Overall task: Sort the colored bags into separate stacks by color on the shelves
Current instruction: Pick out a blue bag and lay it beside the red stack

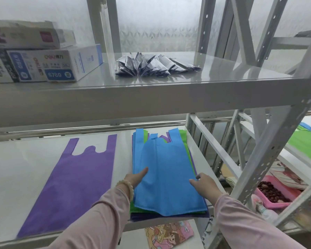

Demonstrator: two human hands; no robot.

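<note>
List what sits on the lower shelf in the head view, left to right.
Purple bag lying flat alone → left hand on the mixed pile's left edge → blue bag atop the pile → right hand at the pile's right edge.

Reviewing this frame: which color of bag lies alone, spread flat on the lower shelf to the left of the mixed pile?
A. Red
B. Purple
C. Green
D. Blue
B. A single purple bag lies flat by itself on the lower shelf, left of the mixed pile, whose top bag is blue.
</note>
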